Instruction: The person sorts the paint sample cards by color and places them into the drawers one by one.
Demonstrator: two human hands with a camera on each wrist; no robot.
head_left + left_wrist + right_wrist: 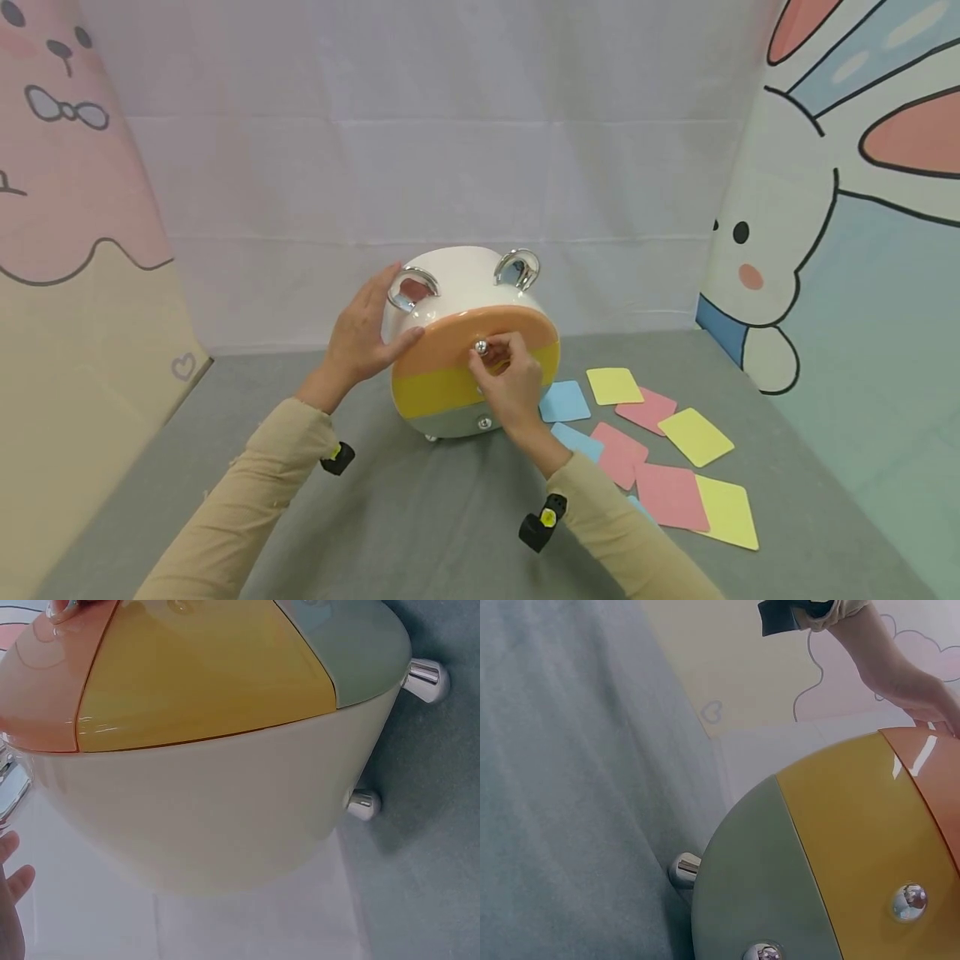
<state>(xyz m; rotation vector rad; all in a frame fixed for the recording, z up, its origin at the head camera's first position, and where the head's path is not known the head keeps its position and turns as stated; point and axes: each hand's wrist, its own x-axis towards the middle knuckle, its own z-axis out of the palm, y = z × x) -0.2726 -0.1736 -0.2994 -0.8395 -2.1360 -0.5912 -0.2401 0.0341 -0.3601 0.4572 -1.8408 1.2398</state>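
Observation:
A white rounded box [461, 279] with silver ear-shaped loops has a front striped orange, yellow and green. My left hand [363, 329] rests on its upper left, fingers extended beside the ear and thumb on the front edge. At the orange section, my right hand [513, 383] pinches a silver knob [481, 346] between thumb and curled fingers. The left wrist view shows the box's white side [187, 810] and a few fingers [19, 883] at the left edge. The right wrist view shows the yellow section's knob [910, 901]; my right hand is out of that view.
Pink, blue and yellow paper squares [671, 497] lie scattered and partly overlapping on the grey cloth [420, 517], right of the box. A white curtain [450, 125] hangs behind, with cartoon-printed panels on both sides. Silver feet [427, 681] stand under the box.

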